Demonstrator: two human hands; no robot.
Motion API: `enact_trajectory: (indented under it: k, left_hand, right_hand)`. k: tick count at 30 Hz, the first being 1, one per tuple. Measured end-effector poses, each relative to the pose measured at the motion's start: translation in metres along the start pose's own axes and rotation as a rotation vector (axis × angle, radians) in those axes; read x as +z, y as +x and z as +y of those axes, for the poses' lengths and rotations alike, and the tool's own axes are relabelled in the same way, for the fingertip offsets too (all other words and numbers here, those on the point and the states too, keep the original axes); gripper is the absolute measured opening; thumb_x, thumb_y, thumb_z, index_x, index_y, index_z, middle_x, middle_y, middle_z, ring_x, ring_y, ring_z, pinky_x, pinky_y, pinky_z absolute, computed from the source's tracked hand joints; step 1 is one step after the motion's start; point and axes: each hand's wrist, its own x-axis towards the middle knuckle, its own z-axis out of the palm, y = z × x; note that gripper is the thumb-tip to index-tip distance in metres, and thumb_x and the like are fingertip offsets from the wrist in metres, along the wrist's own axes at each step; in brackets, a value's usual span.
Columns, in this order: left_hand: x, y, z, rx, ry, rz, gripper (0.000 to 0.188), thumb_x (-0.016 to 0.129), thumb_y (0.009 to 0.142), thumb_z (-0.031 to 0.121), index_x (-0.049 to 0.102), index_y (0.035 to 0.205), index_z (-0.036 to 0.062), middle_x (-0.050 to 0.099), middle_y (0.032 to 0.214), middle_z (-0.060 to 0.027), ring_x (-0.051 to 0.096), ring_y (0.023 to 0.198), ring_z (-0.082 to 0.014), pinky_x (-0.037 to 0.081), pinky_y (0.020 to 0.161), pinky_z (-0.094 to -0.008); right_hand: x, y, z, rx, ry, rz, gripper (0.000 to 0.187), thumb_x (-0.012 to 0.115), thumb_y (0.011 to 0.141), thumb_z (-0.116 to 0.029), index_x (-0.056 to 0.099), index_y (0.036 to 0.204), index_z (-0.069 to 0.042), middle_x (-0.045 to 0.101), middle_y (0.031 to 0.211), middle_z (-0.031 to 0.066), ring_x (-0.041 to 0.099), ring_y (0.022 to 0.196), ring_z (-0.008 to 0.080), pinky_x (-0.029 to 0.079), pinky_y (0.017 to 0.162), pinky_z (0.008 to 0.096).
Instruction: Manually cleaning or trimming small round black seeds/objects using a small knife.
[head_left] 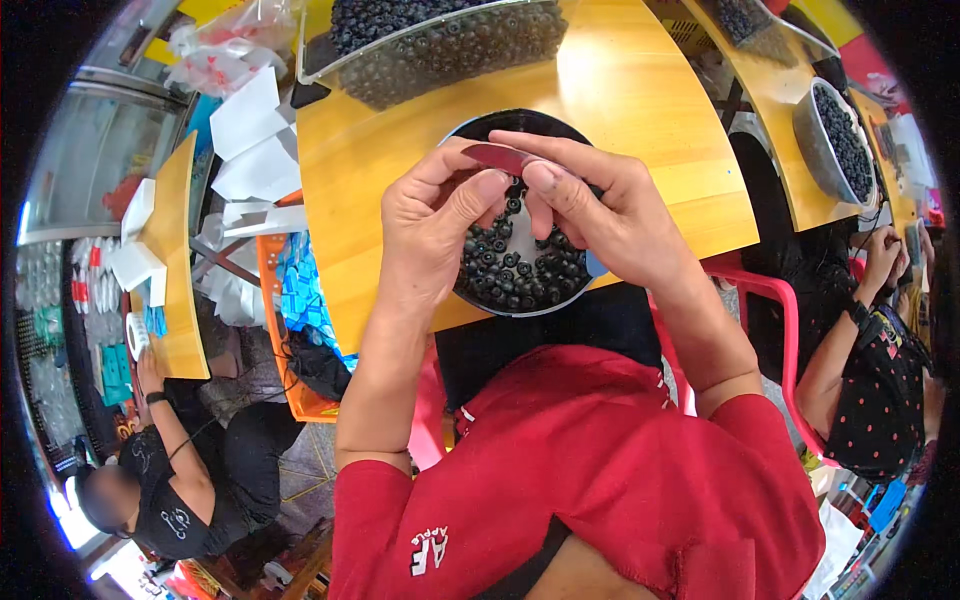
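Note:
Both my hands meet above a round bowl (pixel 522 238) that holds many small dark round pieces (pixel 515 280), like beads or berries. Between thumb and fingers, my right hand (pixel 610 205) pinches a flat dark red strip (pixel 497 157) with a pointed end. That pointed end reaches over to my left hand (pixel 435 210), whose thumb and fingers are curled together. Whatever my left fingertips hold is hidden. Part of the bowl's far side is covered by my hands.
A clear bin (pixel 450 60) of the same dark pieces stands at the far side of the wooden table (pixel 660 110). An orange crate (pixel 285 370) with blue packets is left. At right, another person's hands (pixel 882 258) work near a metal bowl (pixel 822 150). Another person (pixel 180 490) sits at left.

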Motion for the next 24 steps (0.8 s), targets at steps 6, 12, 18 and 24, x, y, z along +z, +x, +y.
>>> enact_trajectory:
  k: [6, 12, 18, 24]
  left_hand:
    - [-0.003, 0.001, -0.002, 0.053, 0.016, -0.040, 0.017, 0.065, 0.082, 0.007, 0.062, 0.097, 0.0000, 0.058, 0.082, -0.0041, 0.050, 0.064, -0.0089, 0.038, 0.055, -0.0208]
    - [-0.004, 0.002, -0.004, -0.014, -0.040, -0.034, 0.016, 0.066, 0.081, 0.007, 0.063, 0.095, 0.0011, 0.057, 0.085, -0.0008, 0.050, 0.066, -0.0061, 0.040, 0.056, -0.0195]
    - [0.000, 0.003, -0.006, 0.058, 0.003, 0.007, 0.015, 0.067, 0.081, 0.008, 0.063, 0.095, 0.0021, 0.057, 0.086, 0.0005, 0.049, 0.067, -0.0054, 0.039, 0.057, -0.0191]
    - [-0.004, 0.002, -0.010, 0.108, -0.083, -0.055, 0.017, 0.065, 0.082, 0.005, 0.062, 0.098, 0.0004, 0.059, 0.088, -0.0035, 0.050, 0.069, -0.0094, 0.039, 0.059, -0.0215]
  right_hand:
    - [-0.008, 0.003, 0.000, 0.056, 0.020, -0.049, 0.031, 0.047, 0.096, -0.021, 0.057, 0.121, -0.005, 0.050, 0.059, -0.0036, 0.036, 0.047, 0.0001, 0.027, 0.042, 0.0162]
    - [-0.010, 0.001, -0.010, 0.155, 0.168, -0.097, 0.032, 0.048, 0.095, -0.023, 0.057, 0.121, -0.005, 0.050, 0.058, -0.0043, 0.036, 0.047, -0.0004, 0.027, 0.042, 0.0159]
    - [-0.005, 0.004, -0.001, 0.066, 0.083, -0.047, 0.033, 0.049, 0.095, -0.023, 0.056, 0.121, -0.006, 0.049, 0.058, -0.0051, 0.037, 0.047, -0.0007, 0.027, 0.041, 0.0154]
    - [-0.006, 0.005, 0.002, 0.106, 0.136, -0.039, 0.032, 0.047, 0.096, -0.022, 0.056, 0.121, -0.005, 0.049, 0.057, -0.0046, 0.036, 0.045, -0.0002, 0.026, 0.040, 0.0156]
